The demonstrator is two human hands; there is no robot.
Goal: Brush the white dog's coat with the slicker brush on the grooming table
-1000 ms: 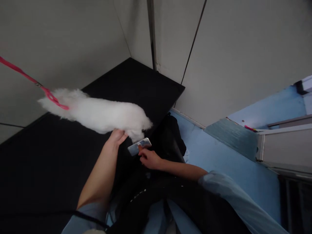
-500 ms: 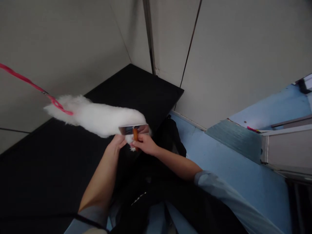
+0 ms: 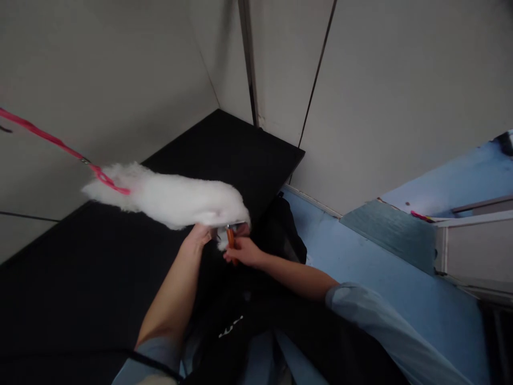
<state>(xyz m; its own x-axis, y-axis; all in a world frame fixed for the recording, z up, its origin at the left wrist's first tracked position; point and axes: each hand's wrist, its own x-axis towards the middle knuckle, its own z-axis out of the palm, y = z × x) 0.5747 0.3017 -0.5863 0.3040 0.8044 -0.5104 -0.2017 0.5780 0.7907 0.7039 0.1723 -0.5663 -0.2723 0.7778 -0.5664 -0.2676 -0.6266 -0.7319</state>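
A white fluffy dog [image 3: 180, 199] stands lengthwise on a black grooming table [image 3: 240, 141], its rump toward the right. A red lead [image 3: 52, 138] is looped at its neck end. In my right hand [image 3: 247, 252] is the orange-brown handle of a slicker brush [image 3: 231, 240], fingers closed around it. The brush's flat metal head lies low against the dog's rump, partly out of sight. My left hand [image 3: 197, 238] is at the near side of the hindquarters, closed on a hind leg [image 3: 222, 243]; its fingertips are largely hidden by fur.
Grey panelled walls [image 3: 385, 96] rise behind the table. A black bag-like thing [image 3: 286, 230] is by the table's right edge on the blue floor [image 3: 320, 235]. A white cabinet-like box [image 3: 476, 246] stands at the far right.
My right hand has drawn the slicker brush down toward me, and its head now tilts so less of it shows. My left hand stays by the hind leg. The view shifts slightly.
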